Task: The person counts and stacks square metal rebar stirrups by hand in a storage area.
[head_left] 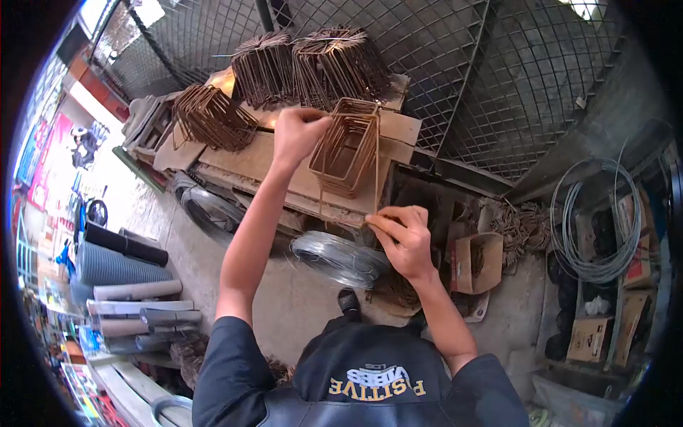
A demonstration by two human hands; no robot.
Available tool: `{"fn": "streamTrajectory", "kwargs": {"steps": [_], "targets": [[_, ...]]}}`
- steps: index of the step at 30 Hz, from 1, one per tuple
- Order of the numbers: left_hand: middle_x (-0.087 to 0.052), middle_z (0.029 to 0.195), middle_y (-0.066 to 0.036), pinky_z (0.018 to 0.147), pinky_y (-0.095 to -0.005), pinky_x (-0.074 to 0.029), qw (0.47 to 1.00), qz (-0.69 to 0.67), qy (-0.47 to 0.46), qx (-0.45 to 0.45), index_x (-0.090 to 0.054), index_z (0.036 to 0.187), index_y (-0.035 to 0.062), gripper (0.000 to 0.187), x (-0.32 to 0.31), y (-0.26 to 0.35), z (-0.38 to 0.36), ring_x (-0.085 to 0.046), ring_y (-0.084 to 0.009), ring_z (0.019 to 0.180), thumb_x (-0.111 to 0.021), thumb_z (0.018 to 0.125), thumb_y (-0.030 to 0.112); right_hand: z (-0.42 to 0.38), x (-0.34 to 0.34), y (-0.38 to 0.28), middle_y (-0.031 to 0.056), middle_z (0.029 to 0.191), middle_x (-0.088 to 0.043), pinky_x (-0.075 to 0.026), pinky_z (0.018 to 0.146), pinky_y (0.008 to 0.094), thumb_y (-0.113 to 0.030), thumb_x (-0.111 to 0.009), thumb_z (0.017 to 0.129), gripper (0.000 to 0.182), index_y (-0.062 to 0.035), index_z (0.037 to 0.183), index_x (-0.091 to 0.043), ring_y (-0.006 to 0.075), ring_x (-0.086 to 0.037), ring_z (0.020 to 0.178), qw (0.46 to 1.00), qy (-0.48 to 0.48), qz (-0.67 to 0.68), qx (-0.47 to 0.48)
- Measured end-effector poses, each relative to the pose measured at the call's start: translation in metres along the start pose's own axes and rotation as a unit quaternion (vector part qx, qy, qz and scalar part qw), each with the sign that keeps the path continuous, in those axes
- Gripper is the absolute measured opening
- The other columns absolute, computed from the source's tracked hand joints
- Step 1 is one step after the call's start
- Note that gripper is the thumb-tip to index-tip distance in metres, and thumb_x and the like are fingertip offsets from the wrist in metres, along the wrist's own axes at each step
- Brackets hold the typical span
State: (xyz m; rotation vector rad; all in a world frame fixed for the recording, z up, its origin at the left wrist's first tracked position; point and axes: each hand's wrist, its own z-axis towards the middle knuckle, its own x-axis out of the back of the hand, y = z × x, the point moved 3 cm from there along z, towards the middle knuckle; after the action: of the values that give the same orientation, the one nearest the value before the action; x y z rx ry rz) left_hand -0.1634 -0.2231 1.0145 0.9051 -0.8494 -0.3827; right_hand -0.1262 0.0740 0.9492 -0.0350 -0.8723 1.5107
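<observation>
A thin, rusty rectangular wire frame hangs upright between my hands, above the front of the wooden bench [284, 169]. My left hand [300, 135] pinches its upper left corner. Lower down on the right, my right hand [400, 238] has its fingers closed on the frame's lower right corner. Behind the held frame, a stack of rusty rectangular frames [341, 160] sits on the bench, partly seen through it. Another bundle of bent frames [210, 117] lies to the left of my left hand.
Two large bundles of frames [334, 60] stand at the bench's back, before a mesh fence [541, 78]. Wire coils [340, 257] lie below the bench front. An open cardboard box [478, 263] is at right. Rolls of material [121, 265] lie at left.
</observation>
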Motion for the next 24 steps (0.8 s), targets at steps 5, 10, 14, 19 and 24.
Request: {"fn": "streamTrajectory", "kwargs": {"steps": [5, 10, 14, 19, 24], "targets": [[-0.080, 0.084, -0.013, 0.076, -0.0335, -0.059, 0.997, 0.042, -0.070, -0.016, -0.084, 0.104, 0.0045, 0.030, -0.007, -0.018, 0.060, -0.076, -0.0202, 0.076, -0.080, 0.084, 0.027, 0.037, -0.045, -0.012, 0.0018, 0.101, -0.071, -0.041, 0.091, 0.0378, -0.010, -0.083, 0.082, 0.020, -0.0131, 0.102, -0.084, 0.0200, -0.066, 0.091, 0.997, 0.029, -0.048, -0.051], [-0.081, 0.095, -0.016, 0.086, -0.0369, -0.060, 0.992, 0.060, -0.107, 0.001, -0.084, 0.107, 0.0068, 0.030, -0.024, -0.038, 0.094, -0.079, -0.0265, 0.088, -0.078, 0.087, 0.028, 0.057, -0.073, -0.006, 0.0026, 0.101, -0.071, -0.043, 0.093, 0.0387, -0.010, -0.082, 0.082, 0.017, -0.0125, 0.099, -0.084, 0.0220, -0.065, 0.096, 0.991, 0.049, -0.088, -0.088], [-0.080, 0.085, -0.013, 0.079, -0.0345, -0.060, 0.993, 0.077, -0.086, -0.029, -0.084, 0.106, 0.0048, 0.026, -0.038, -0.056, 0.103, -0.078, -0.0203, 0.080, -0.079, 0.090, 0.025, 0.065, -0.082, -0.002, 0.0028, 0.101, -0.071, -0.043, 0.094, 0.0390, -0.010, -0.082, 0.082, 0.016, -0.0116, 0.098, -0.084, 0.0229, -0.065, 0.096, 0.988, 0.042, -0.110, -0.096], [-0.079, 0.082, -0.015, 0.078, -0.0347, -0.060, 0.994, 0.049, -0.083, -0.045, -0.083, 0.106, 0.0048, 0.028, -0.049, -0.068, 0.103, -0.078, -0.0227, 0.076, -0.080, 0.090, 0.027, 0.064, -0.085, 0.002, 0.0034, 0.101, -0.071, -0.043, 0.094, 0.0398, -0.010, -0.082, 0.082, 0.015, -0.0108, 0.097, -0.083, 0.0233, -0.065, 0.096, 0.985, 0.032, -0.124, -0.112], [-0.079, 0.089, -0.016, 0.081, -0.0381, -0.060, 0.995, 0.054, -0.076, -0.041, -0.083, 0.106, 0.0070, 0.028, -0.045, -0.062, 0.098, -0.078, -0.0276, 0.083, -0.078, 0.091, 0.030, 0.064, -0.090, 0.002, 0.0043, 0.101, -0.071, -0.042, 0.095, 0.0408, -0.010, -0.082, 0.082, 0.016, -0.0096, 0.098, -0.083, 0.0236, -0.065, 0.097, 0.984, 0.021, -0.134, -0.116]]}}
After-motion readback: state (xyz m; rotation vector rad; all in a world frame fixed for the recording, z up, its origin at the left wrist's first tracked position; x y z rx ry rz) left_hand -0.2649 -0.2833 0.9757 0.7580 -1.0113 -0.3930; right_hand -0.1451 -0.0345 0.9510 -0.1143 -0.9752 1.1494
